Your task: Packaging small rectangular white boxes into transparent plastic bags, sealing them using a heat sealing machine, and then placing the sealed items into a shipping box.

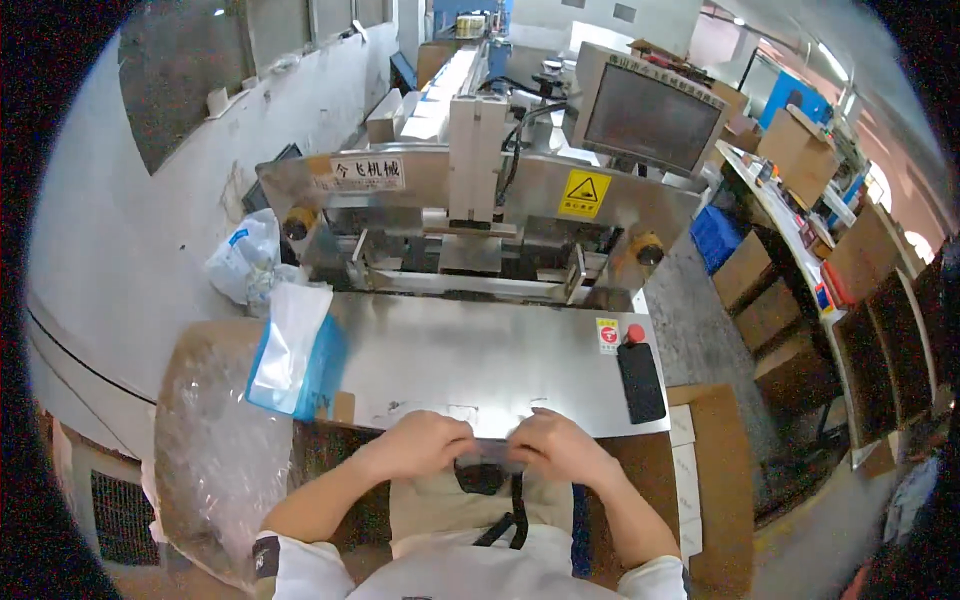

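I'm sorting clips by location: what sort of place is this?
Probably a factory workshop: a steel machine with a yellow warning label and a red button, with cardboard boxes nearby.

From where I stood, the workshop was fairly bright, a ceiling tube (832, 62) and an arched opening (878, 187) glaring at far right. Pale sheen spread over the steel tabletop (490, 350), shadow gathering beneath; clear film (225, 430) glinted at left. Straight edges bowed toward a speckled black rim, distant detail softening.

Blue crate (714, 238) by cardboard boxes (768, 318)
A plastic bag (243, 258) sits near the wall (110, 250); a monitor (655, 115) stands farther right.
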`<state>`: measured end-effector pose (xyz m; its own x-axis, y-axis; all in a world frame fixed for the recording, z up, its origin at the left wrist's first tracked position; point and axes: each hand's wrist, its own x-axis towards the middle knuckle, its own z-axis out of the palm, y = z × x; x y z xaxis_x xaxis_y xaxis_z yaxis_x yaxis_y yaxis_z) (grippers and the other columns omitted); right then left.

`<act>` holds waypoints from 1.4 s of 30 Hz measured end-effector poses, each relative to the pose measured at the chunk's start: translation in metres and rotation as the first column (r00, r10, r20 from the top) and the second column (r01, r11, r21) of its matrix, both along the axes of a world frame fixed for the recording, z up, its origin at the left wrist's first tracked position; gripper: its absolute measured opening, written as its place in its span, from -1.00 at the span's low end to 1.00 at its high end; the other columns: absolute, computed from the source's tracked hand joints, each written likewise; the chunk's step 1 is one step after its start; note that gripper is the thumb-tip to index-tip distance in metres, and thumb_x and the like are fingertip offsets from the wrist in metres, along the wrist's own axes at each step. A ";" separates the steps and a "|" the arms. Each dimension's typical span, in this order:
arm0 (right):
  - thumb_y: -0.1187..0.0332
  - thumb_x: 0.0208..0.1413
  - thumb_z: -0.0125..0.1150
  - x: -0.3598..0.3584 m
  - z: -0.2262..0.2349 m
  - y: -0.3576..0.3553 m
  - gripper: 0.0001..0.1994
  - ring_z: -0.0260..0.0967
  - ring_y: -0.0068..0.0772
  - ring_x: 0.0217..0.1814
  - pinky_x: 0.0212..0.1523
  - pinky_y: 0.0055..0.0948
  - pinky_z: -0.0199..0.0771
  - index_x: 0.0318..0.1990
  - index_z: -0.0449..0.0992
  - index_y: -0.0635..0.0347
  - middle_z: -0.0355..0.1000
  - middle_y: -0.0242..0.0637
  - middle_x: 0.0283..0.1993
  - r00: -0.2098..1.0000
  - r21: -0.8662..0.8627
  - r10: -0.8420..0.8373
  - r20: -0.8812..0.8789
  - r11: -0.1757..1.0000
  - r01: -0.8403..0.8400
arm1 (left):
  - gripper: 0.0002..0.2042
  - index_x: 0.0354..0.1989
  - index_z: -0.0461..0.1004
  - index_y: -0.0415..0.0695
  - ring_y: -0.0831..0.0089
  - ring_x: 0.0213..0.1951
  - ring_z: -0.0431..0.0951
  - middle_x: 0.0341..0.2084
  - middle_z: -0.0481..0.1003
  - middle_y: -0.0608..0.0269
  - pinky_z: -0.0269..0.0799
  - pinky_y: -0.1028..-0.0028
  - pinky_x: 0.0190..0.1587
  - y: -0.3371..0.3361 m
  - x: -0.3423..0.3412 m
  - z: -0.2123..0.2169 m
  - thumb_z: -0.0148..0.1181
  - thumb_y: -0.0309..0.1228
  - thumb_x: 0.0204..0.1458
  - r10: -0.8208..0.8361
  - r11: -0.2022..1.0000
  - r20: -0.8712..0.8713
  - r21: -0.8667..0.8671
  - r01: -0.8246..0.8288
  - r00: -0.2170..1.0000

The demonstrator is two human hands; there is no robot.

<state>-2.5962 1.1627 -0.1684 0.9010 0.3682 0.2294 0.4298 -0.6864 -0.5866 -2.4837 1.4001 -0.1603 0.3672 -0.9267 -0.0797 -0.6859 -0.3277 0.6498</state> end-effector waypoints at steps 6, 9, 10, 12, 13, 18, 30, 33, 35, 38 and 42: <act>0.33 -0.02 0.28 0.034 0.022 -0.026 -0.90 0.42 -0.12 -0.14 0.17 -0.04 0.29 -0.42 0.57 0.14 0.49 -0.26 -0.37 0.997 -0.010 -0.049 0.059 0.999 0.050 | -0.74 -0.30 0.44 -0.16 -0.14 -0.26 0.51 -0.40 0.52 -0.10 0.41 0.05 -0.20 0.008 0.058 0.000 0.01 -0.20 0.21 0.100 0.994 0.059 0.028 -0.102 0.993; 0.35 -0.04 0.30 0.070 0.007 -0.032 -0.92 0.40 -0.11 -0.10 0.12 -0.11 0.31 -0.42 0.59 0.13 0.51 -0.25 -0.33 0.991 -0.018 -0.063 0.117 0.998 0.065 | -0.63 -0.03 0.49 -0.16 0.03 -0.12 0.58 -0.17 0.59 -0.02 0.45 0.17 -0.04 0.010 0.108 -0.031 -0.02 -0.11 0.25 0.047 0.997 -0.013 0.062 -0.046 0.999; 0.32 -0.03 0.29 0.083 -0.003 -0.038 -0.90 0.39 -0.10 -0.09 0.11 -0.15 0.32 -0.41 0.61 0.12 0.52 -0.25 -0.32 0.988 -0.035 -0.121 0.093 0.992 0.125 | -0.63 -0.03 0.49 -0.16 0.03 -0.12 0.58 -0.17 0.59 -0.02 0.45 0.17 -0.04 0.003 0.120 -0.031 -0.02 -0.11 0.25 0.048 0.997 -0.016 0.062 -0.047 0.999; 0.25 0.04 0.22 0.118 -0.039 -0.057 -0.83 0.43 -0.02 -0.11 0.02 -0.16 0.40 -0.35 0.64 0.13 0.56 -0.19 -0.28 0.973 -0.099 -0.212 0.093 0.970 0.221 | -0.57 -0.06 0.52 -0.16 0.21 -0.11 0.58 -0.16 0.59 0.02 0.45 0.24 -0.05 -0.017 0.151 -0.028 -0.01 -0.01 0.25 0.120 0.969 -0.130 0.231 -0.087 0.984; 0.25 0.04 0.22 0.135 -0.048 -0.065 -0.83 0.43 -0.02 -0.11 0.02 -0.16 0.40 -0.35 0.64 0.13 0.56 -0.19 -0.28 0.973 -0.101 -0.214 0.091 0.970 0.223 | -0.55 -0.08 0.54 -0.15 0.27 -0.10 0.57 -0.14 0.59 0.04 0.44 0.27 -0.04 -0.028 0.173 -0.032 0.00 0.02 0.24 0.086 0.976 -0.131 0.210 -0.057 0.988; 0.35 0.06 0.11 0.232 -0.067 -0.086 -0.83 0.50 0.02 -0.27 -0.23 -0.17 0.47 -0.33 0.58 0.23 0.54 -0.03 -0.32 0.952 -0.135 -0.280 -0.122 0.955 0.263 | -0.61 -0.22 0.60 -0.15 0.50 -0.29 0.45 -0.37 0.55 0.34 0.37 0.41 -0.21 -0.050 0.274 -0.071 0.18 -0.03 0.12 0.322 0.946 -0.299 0.064 -0.318 0.898; 0.26 0.20 0.05 0.265 -0.036 -0.034 -0.58 0.28 0.10 0.24 0.21 -0.08 0.32 0.16 0.39 0.25 0.36 0.07 0.19 0.944 -0.479 -0.299 0.136 0.815 0.327 | -0.62 -0.10 0.50 -0.13 0.14 -0.15 0.55 -0.21 0.55 0.10 0.43 0.20 0.00 -0.100 0.283 -0.077 0.39 -0.25 -0.08 0.550 0.835 0.406 -0.274 -0.477 0.730; 0.25 0.20 0.07 0.258 -0.062 -0.026 -0.46 0.10 0.04 0.41 0.34 0.04 0.14 0.31 0.23 0.25 0.21 0.03 0.34 0.910 -0.438 -0.351 0.219 0.798 0.413 | -0.64 -0.09 0.48 -0.24 -0.08 -0.04 0.44 -0.11 0.47 -0.12 0.33 0.07 0.01 -0.100 0.201 -0.083 0.28 -0.32 -0.03 0.735 0.674 0.342 -0.469 -0.571 0.586; 0.25 0.20 0.07 0.255 -0.059 -0.029 -0.44 0.06 0.03 0.44 0.36 0.09 0.09 0.33 0.20 0.24 0.16 0.02 0.38 0.898 -0.426 -0.372 0.234 0.792 0.438 | -0.55 0.04 0.41 -0.29 -0.08 0.12 0.36 0.01 0.43 -0.16 0.22 -0.01 0.17 -0.083 0.118 -0.076 0.15 -0.17 0.11 0.576 0.817 0.333 -0.256 -0.516 0.747; 0.19 0.19 0.11 0.256 -0.049 -0.023 -0.46 0.12 0.10 0.39 0.33 0.08 0.13 0.26 0.27 0.27 0.21 0.05 0.33 0.899 -0.396 -0.416 0.134 0.809 0.433 | -0.45 0.11 0.37 -0.32 -0.03 0.26 0.25 0.16 0.33 -0.18 0.06 -0.14 0.25 -0.049 0.039 -0.104 0.11 -0.08 0.13 0.565 0.825 0.497 -0.337 -0.453 0.659; 0.17 0.16 0.15 0.258 -0.050 -0.019 -0.47 0.21 0.15 0.32 0.29 0.01 0.20 0.23 0.31 0.28 0.28 0.06 0.27 0.892 -0.306 -0.392 0.223 0.841 0.446 | -0.42 0.16 0.34 -0.33 -0.05 0.32 0.18 0.22 0.27 -0.20 -0.02 -0.14 0.32 -0.042 0.033 -0.098 0.10 -0.08 0.14 0.610 0.792 0.435 -0.329 -0.514 0.662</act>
<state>-2.3383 1.1436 -0.2180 0.9528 0.0415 0.3009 0.1168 -0.9645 -0.2368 -2.4511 1.3583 -0.2586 0.7628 -0.5098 0.3978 -0.6402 -0.6820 0.3536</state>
